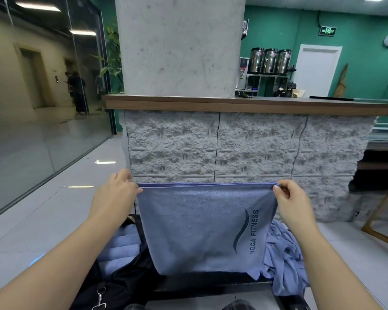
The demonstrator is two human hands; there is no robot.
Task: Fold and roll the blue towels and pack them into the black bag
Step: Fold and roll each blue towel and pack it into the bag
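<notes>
A blue towel (195, 229) printed "YOGA FITNESS" hangs folded double in the air in front of me. My left hand (117, 193) pinches its top left corner and my right hand (291, 200) pinches its top right corner, so the top edge is stretched level. Below on the left lies the open black bag (130, 278) with several rolled blue towels (119, 249) inside it. A heap of loose blue towels (282, 258) lies at the lower right, partly hidden by the held towel.
A dark bench or low table (211, 285) carries the bag and the heap. Straight ahead stands a rough grey counter wall (244, 151) with a wooden top. A wooden chair leg (381, 220) is at the right, and a glass wall (43, 108) at the left.
</notes>
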